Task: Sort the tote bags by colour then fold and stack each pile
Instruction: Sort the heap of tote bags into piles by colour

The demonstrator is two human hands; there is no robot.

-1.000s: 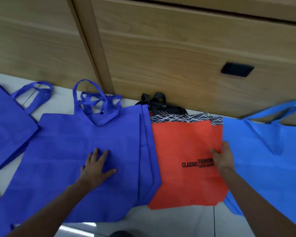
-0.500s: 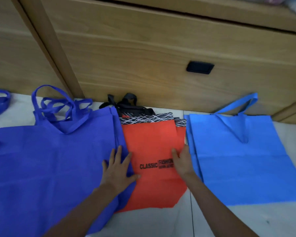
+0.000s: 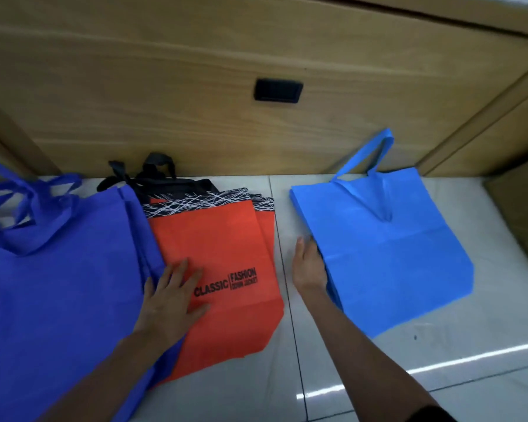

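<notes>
Now the left hand (image 3: 168, 303) lies flat, fingers spread, pinning the red bags (image 3: 226, 239) beside the dark blue pile (image 3: 58, 284), while the right hand (image 3: 307, 266) meets the light blue pile (image 3: 393, 254) at its edge, fingers hidden beneath, grip unclear, seemingly keeping the colours apart.

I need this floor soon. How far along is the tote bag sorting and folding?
Done: sorting looks finished, with three piles: dark blue fabric totes, orange-red totes with black patterned bands, light blue fabric totes. In hand: the left hand rests flat where the dark blue and orange-red piles meet; the right hand meets the light blue pile's edge. Left: folding, as every bag lies unfolded, handles out.
</notes>
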